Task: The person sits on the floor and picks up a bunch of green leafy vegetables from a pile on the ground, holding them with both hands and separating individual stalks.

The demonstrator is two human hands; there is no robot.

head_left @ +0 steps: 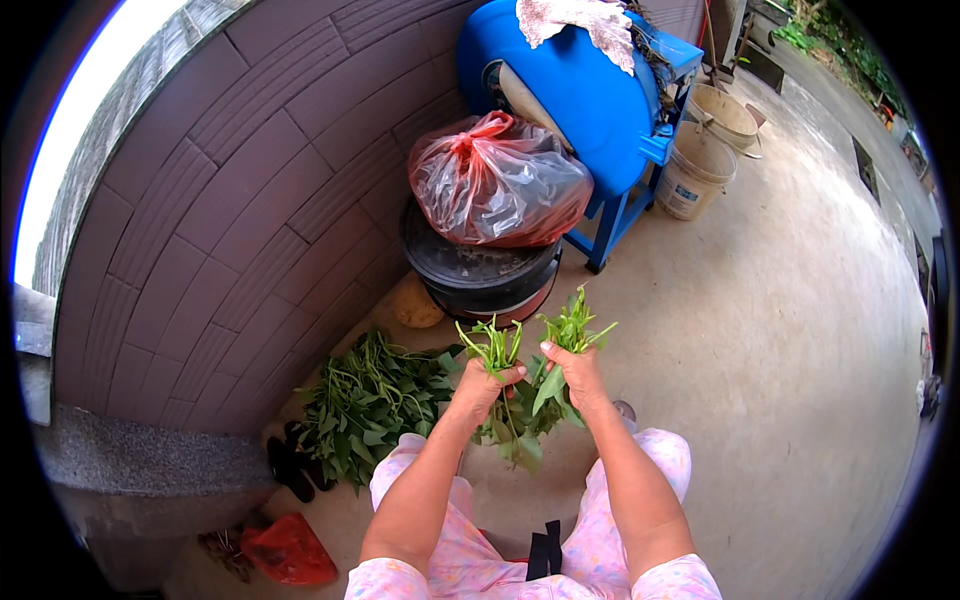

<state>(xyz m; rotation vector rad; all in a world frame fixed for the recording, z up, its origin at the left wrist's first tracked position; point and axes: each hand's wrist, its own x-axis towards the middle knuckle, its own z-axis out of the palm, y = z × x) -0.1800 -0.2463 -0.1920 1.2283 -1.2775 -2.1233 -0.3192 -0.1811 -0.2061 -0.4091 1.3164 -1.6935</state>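
Note:
My left hand [482, 385] is closed round a bunch of leafy green stems [492, 346], whose pale cut ends point up and away from me. Beside it, my right hand [575, 378] grips a second bunch of the same greens [570, 325], with stems and small leaves rising above the thumb. Larger leaves [520, 440] hang down below and between the two hands. A big heap of these leafy greens [370, 405] lies on the ground to the left of my left hand, against the wall side.
Ahead stands a lidded black bucket [480, 275] with a tied clear-red plastic bag [500, 180] on top. Behind it is a blue machine [590, 110] on a stand. Two dirty white buckets [695, 170] sit beyond. Dark shoes [292, 465] and a red bag [288, 550] lie lower left, near the tiled wall [240, 220].

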